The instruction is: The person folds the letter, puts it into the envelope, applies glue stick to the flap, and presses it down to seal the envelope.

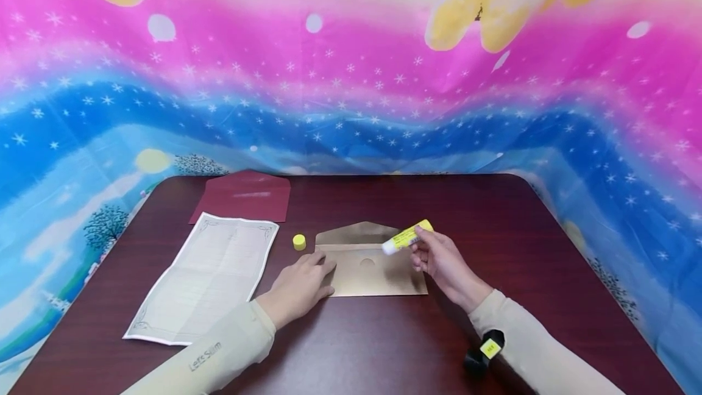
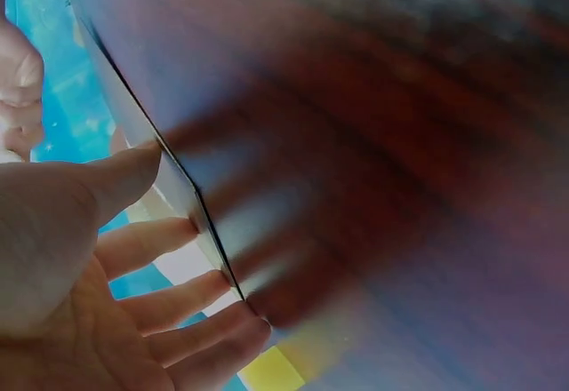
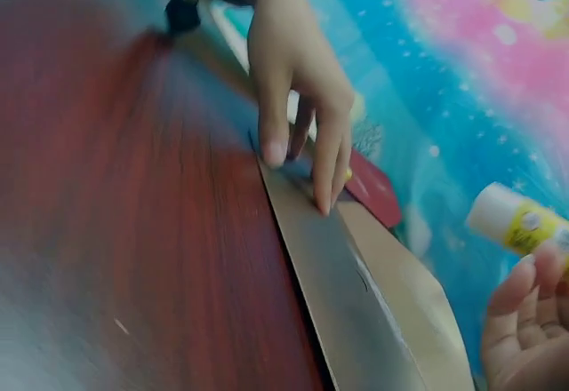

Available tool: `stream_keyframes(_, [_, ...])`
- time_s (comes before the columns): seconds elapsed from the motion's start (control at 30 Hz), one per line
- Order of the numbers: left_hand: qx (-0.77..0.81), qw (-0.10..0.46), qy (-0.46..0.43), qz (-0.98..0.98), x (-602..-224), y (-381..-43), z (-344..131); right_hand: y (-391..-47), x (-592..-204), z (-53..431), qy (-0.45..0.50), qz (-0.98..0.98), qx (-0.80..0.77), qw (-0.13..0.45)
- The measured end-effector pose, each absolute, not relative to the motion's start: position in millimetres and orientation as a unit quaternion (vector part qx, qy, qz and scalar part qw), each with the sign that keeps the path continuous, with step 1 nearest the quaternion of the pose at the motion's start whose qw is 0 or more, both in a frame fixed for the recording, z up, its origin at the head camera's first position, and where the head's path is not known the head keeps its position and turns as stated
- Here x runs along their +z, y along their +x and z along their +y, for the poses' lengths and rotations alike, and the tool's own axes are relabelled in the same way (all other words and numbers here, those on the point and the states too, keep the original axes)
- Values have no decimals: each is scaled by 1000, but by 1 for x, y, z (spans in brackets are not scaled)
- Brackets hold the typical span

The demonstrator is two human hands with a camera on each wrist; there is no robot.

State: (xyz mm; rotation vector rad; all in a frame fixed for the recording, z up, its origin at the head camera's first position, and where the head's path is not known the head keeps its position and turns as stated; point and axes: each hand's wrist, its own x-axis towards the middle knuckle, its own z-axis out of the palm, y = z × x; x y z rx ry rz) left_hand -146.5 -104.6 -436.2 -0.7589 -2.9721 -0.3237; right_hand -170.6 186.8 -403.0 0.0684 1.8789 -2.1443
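A gold envelope (image 1: 351,276) lies on the table with its flap (image 1: 356,233) unfolded toward the far side. My left hand (image 1: 298,285) rests on the envelope's left end, fingers spread and fairly straight; in the left wrist view the fingertips (image 2: 213,280) sit along its edge. Above the envelope's right part, my right hand (image 1: 444,264) holds a yellow and white glue stick (image 1: 407,236) between thumb and fingers. Its uncapped white end points left and down, over the flap's fold line. The yellow cap (image 1: 298,242) stands on the table left of the envelope.
A printed sheet with a decorated border (image 1: 211,279) lies left of my left hand, creased from folding. Behind it is a dark red envelope (image 1: 241,197) with its flap unfolded. A patterned cloth (image 1: 351,78) hangs along the far side of the dark wooden table (image 1: 351,346).
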Motion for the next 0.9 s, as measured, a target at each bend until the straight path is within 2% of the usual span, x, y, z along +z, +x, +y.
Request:
stream_keyframes(0.17, [-106,17,-245,-964,-438,-146,-107,-182,-407,172,2,756,-647,98])
stream_keyframes(0.5, [-102,-5,-234,-967,-434,-146,-106,-196,-408,139,-134,859,-494,18])
stream_keyframes(0.67, [-104,-6,-235,-967,-434,-145,-107,-204,-408,124,-146,892,-428,3])
stream_keyframes(0.9, [-101,-9,-237,-966,-433,-145,-107,-210,-407,108,-147,923,-354,14])
